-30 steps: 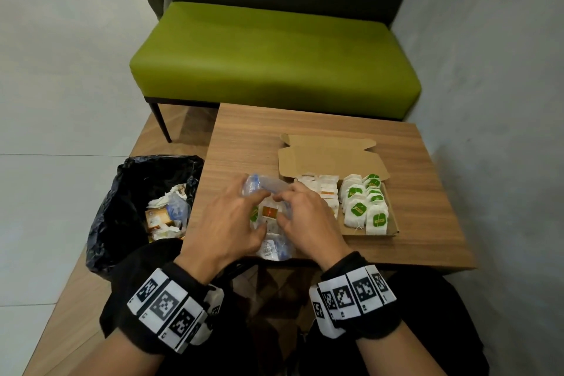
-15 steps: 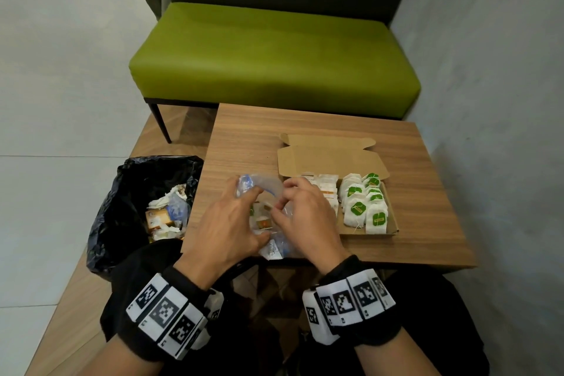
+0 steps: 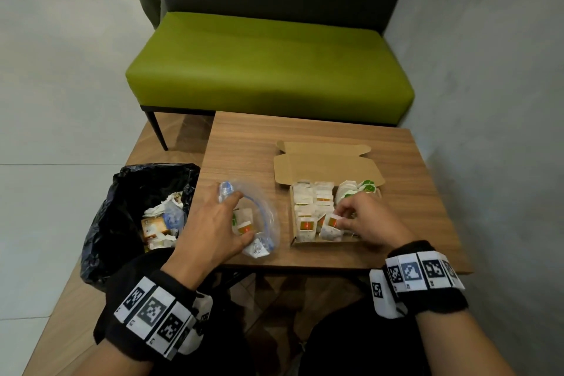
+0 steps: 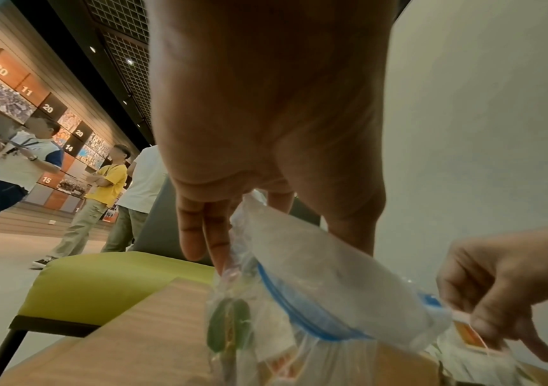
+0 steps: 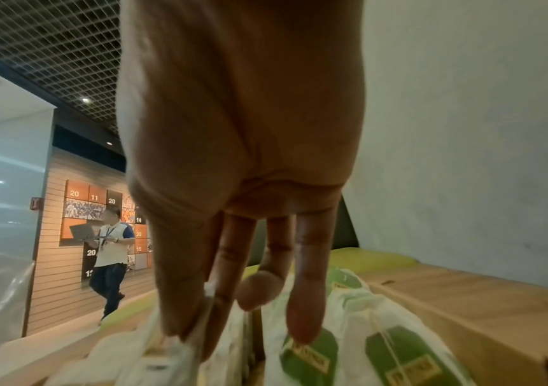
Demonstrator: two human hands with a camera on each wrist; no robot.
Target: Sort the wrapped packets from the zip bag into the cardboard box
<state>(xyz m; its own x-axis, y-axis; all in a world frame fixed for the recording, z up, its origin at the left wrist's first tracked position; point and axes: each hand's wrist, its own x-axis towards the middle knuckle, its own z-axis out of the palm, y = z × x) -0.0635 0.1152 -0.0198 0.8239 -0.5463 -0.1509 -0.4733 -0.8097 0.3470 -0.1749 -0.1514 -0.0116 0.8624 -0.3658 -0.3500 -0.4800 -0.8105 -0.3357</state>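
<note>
Head view: our right hand has left the zip bag, now pinching an orange-labelled packet over the cardboard box; left hand keeps gripping the bag.

head view overhead, wrist views close

Green bench against grey wall, wooden table, pale floor, grid ceiling.
</note>
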